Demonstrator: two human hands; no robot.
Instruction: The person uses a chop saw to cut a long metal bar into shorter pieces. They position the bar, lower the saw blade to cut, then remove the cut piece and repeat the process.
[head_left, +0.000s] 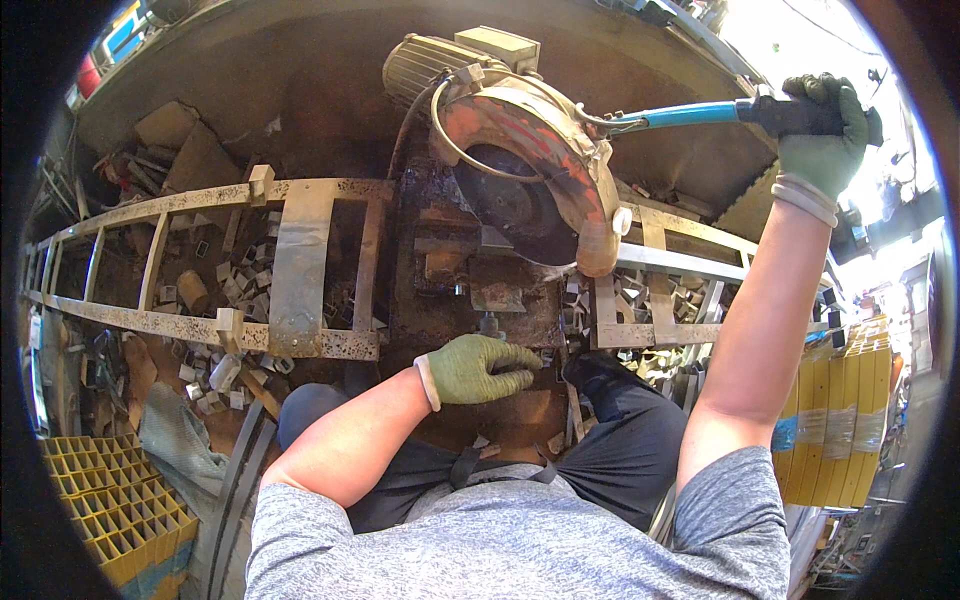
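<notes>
My right hand, in a green and dark work glove, is raised at the upper right, its fingers wrapped round the black grip of the blue saw handle. That lever joins a cut-off saw with a worn orange-red guard and a dark round disc. The disc stands tilted over the saw's grimy base. Low in front of the base, my gloved left hand lies palm down with fingers loosely stretched to the right. It is beside the clamp screw; whether it touches the screw is hidden.
Ladder-like metal roller frames extend left and right of the saw. A pale metal bar lies along the right one. Cut tube pieces are heaped beneath. Yellow tube bundles stand at lower left and right.
</notes>
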